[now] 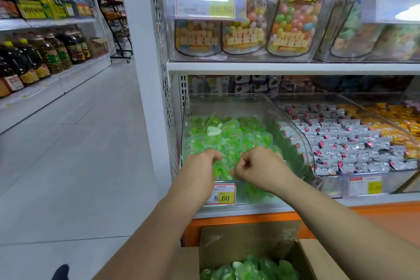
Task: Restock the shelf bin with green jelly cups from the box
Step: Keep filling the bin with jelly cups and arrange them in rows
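A clear plastic shelf bin (pixel 268 107) on the lower shelf holds a heap of green jelly cups (pixel 229 134). Both my hands reach over its front edge. My left hand (pixel 202 161) has its fingers curled down among the cups at the front, with the fingertips hidden. My right hand (pixel 256 166) is beside it, fingers and thumb curled and pinching cups near the front wall. Below, an open cardboard box (pixel 318 259) on the floor holds more green jelly cups (pixel 250 268).
A price tag reading 8.60 (pixel 223 195) hangs on the bin front. To the right are bins of silver-wrapped sweets (pixel 341 143) and orange-wrapped sweets (pixel 395 120). Candy bags (pixel 293 20) fill the shelf above. An aisle with oil bottles (pixel 34 59) runs to the left.
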